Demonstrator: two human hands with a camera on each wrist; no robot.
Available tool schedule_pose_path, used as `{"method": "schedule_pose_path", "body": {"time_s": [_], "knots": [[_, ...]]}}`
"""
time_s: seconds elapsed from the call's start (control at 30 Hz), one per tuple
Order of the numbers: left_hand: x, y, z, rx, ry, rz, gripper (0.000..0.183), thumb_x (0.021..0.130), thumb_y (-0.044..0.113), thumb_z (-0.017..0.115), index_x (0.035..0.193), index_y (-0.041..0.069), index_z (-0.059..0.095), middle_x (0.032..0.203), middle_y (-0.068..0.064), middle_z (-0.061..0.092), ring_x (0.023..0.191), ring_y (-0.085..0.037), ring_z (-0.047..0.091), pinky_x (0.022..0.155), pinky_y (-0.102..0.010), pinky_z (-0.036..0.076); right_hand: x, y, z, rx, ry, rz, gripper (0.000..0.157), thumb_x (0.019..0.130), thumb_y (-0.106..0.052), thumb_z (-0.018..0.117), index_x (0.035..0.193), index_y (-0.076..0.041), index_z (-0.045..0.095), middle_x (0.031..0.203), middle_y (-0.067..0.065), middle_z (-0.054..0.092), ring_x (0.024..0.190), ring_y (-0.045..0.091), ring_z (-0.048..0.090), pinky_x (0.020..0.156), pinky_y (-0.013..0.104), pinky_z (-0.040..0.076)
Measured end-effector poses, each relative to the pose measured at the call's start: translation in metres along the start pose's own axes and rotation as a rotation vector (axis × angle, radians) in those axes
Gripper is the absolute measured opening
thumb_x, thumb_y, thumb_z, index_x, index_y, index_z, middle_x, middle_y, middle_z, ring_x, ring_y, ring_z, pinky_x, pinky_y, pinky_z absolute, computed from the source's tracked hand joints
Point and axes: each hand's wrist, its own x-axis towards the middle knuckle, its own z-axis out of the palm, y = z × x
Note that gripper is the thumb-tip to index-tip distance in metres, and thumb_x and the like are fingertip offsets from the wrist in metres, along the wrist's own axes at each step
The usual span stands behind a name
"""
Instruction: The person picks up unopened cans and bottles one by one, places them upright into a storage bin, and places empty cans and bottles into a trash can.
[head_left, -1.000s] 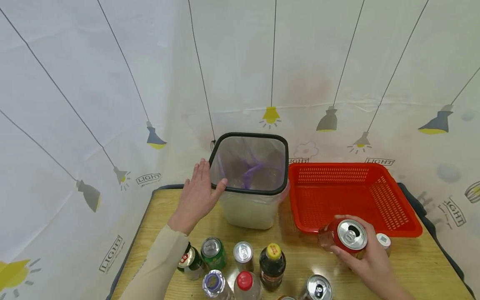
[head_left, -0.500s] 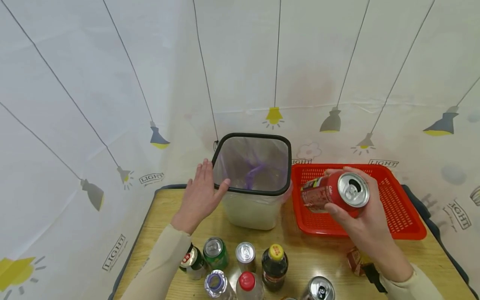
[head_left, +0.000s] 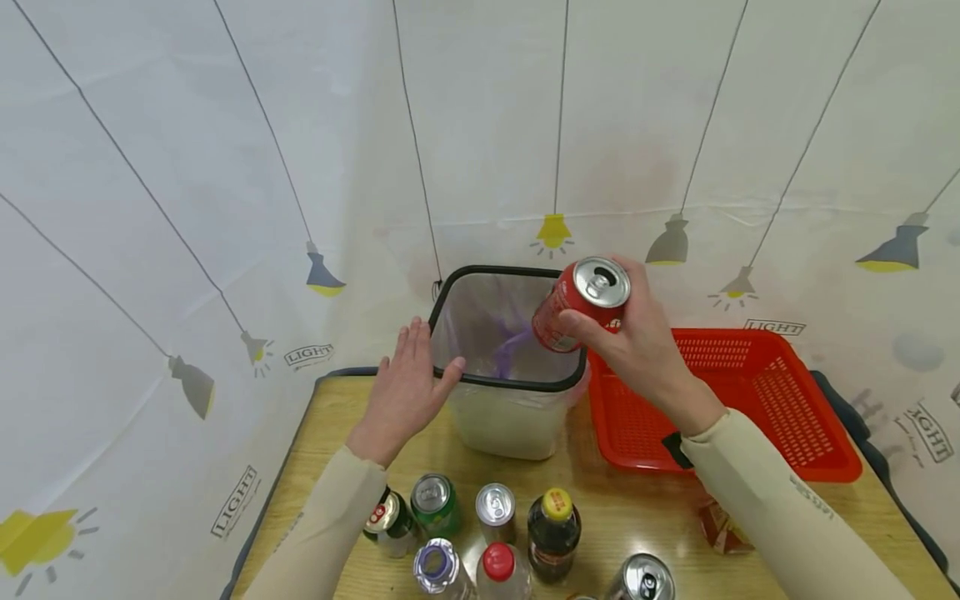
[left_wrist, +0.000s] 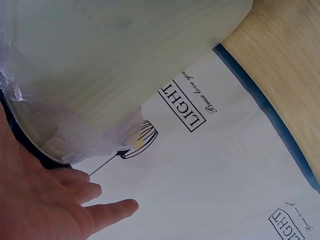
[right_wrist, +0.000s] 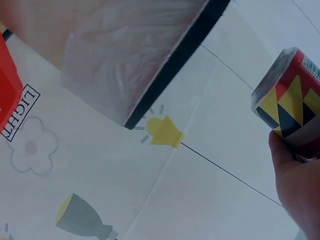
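A red soda can, its top opened, is gripped by my right hand above the right side of the trash bin's opening. The can tilts, with its silver top toward the head camera. In the right wrist view the can shows a yellow and black pattern, beyond the bin's dark rim. The trash bin has a black rim and a clear liner bag with a purple drawstring. My left hand rests against the bin's left rim with straight fingers, also seen from the left wrist, where the hand touches the rim.
A red plastic basket sits right of the bin. Along the table front stand a green can, a silver can, a dark bottle with yellow cap, a red-capped bottle and others. A crumpled wrapper lies beneath the right forearm.
My right hand has lifted the red can from the table near the basket and carried it up and left over the bin. My left hand has stayed on the bin's rim.
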Motion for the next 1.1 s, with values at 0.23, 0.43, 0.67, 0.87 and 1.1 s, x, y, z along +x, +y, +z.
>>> {"method": "schedule_pose_path", "body": {"time_s": [0.23, 0.43, 0.67, 0.87, 1.1], "knots": [[0.0, 0.0, 0.0, 0.008, 0.002, 0.0, 0.091, 0.106, 0.064, 0.033, 0.163, -0.004, 0.012, 0.171, -0.019, 0.008, 0.158, -0.036, 0.01, 0.118, -0.067, 0.024, 0.023, 0.018, 0.017, -0.152, -0.103, -0.008, 0.075, 0.089, -0.025, 0.083, 0.147, -0.004, 0.039, 0.136, 0.013, 0.058, 0.122, 0.03, 0.06, 0.099, 0.054, 0.054], [0.001, 0.001, 0.0, 0.006, -0.001, -0.009, 0.091, 0.106, 0.064, 0.034, 0.163, -0.004, 0.013, 0.171, -0.019, 0.009, 0.158, -0.035, 0.01, 0.118, -0.067, 0.025, 0.032, 0.03, 0.03, -0.318, -0.225, 0.034, 0.075, 0.085, -0.035, 0.086, 0.142, -0.005, 0.048, 0.132, 0.012, 0.056, 0.118, 0.029, 0.059, 0.098, 0.05, 0.056], [0.0, -0.001, 0.001, 0.008, 0.005, 0.001, 0.092, 0.106, 0.064, 0.034, 0.163, -0.004, 0.014, 0.171, -0.02, 0.009, 0.158, -0.035, 0.01, 0.118, -0.067, 0.025, 0.037, 0.044, 0.041, -0.419, -0.392, 0.114, 0.073, 0.086, -0.031, 0.086, 0.141, -0.003, 0.048, 0.128, 0.013, 0.059, 0.115, 0.029, 0.061, 0.098, 0.047, 0.056], [0.0, -0.001, 0.001, 0.014, 0.005, -0.001, 0.092, 0.106, 0.065, 0.033, 0.163, -0.004, 0.014, 0.171, -0.02, 0.009, 0.158, -0.036, 0.011, 0.117, -0.067, 0.026, 0.041, 0.05, 0.046, -0.516, -0.503, 0.193, 0.065, 0.087, -0.03, 0.085, 0.135, -0.001, 0.053, 0.118, 0.012, 0.065, 0.102, 0.026, 0.065, 0.092, 0.043, 0.059], [0.001, -0.001, 0.001, 0.019, 0.004, -0.002, 0.09, 0.107, 0.063, 0.034, 0.163, -0.005, 0.014, 0.171, -0.021, 0.01, 0.158, -0.036, 0.01, 0.117, -0.067, 0.027, 0.046, 0.052, 0.05, -0.595, -0.525, 0.242, 0.083, 0.088, -0.043, 0.083, 0.149, 0.002, 0.047, 0.139, 0.019, 0.061, 0.123, 0.034, 0.061, 0.106, 0.051, 0.05]]}}
